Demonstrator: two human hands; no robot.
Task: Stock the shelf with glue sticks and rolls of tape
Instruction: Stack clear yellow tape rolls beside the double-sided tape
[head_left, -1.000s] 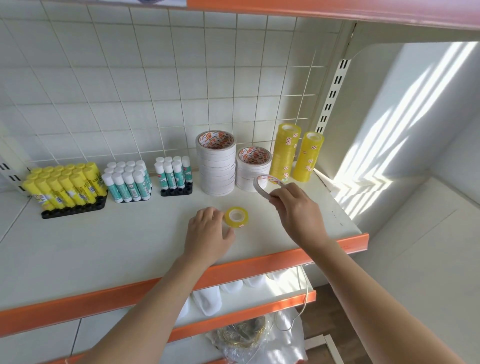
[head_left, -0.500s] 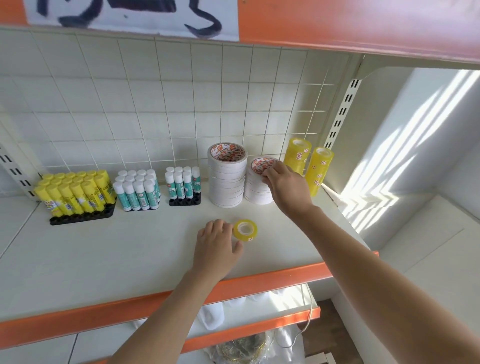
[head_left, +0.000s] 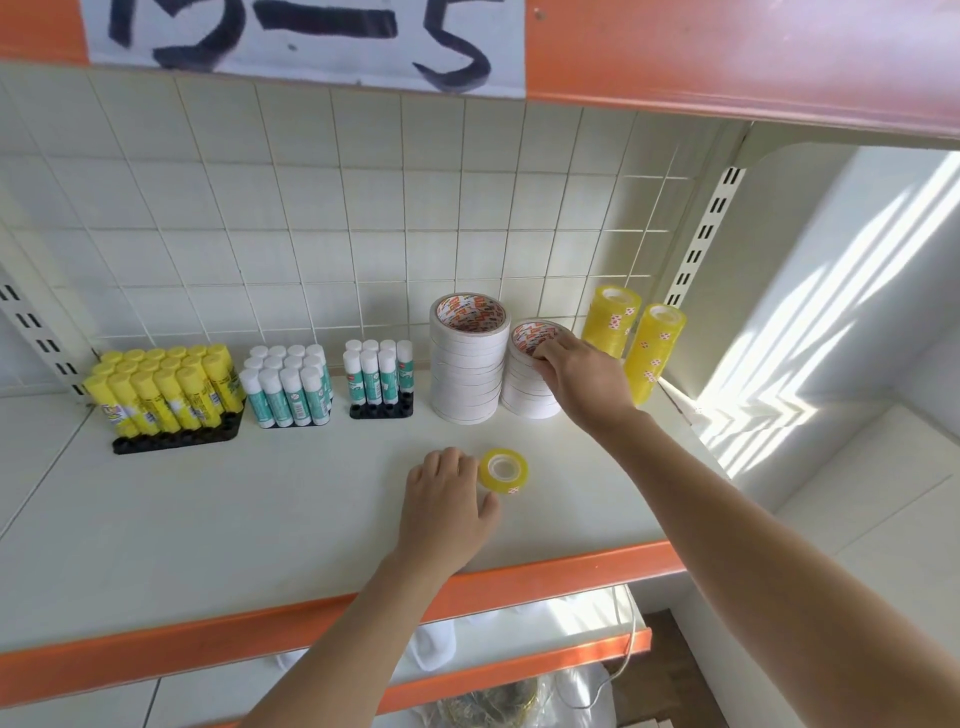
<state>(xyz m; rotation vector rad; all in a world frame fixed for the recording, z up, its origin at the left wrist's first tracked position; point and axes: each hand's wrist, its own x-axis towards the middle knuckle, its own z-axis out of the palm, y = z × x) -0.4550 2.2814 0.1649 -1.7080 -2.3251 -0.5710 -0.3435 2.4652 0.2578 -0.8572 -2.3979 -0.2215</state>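
Sunlight is striping the wall right of my white shelf (head_left: 208, 509). My left hand (head_left: 447, 506) is resting, fingers loosely curled, beside a yellow tape roll (head_left: 503, 470); my right hand (head_left: 584, 379) is pinching the shorter white tape stack's (head_left: 524, 400) top roll.

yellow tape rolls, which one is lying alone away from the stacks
The single yellow roll lying flat near the shelf's front, beside the left hand. The other yellow rolls stand in two stacks at the back right.

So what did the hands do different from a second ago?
The right hand carried a white tape roll from the front of the shelf back onto the shorter white stack, where its fingers now rest on top. The left hand stayed beside the loose yellow tape roll, which did not move. The glue sticks, taller white stack and yellow tape stacks stayed put.
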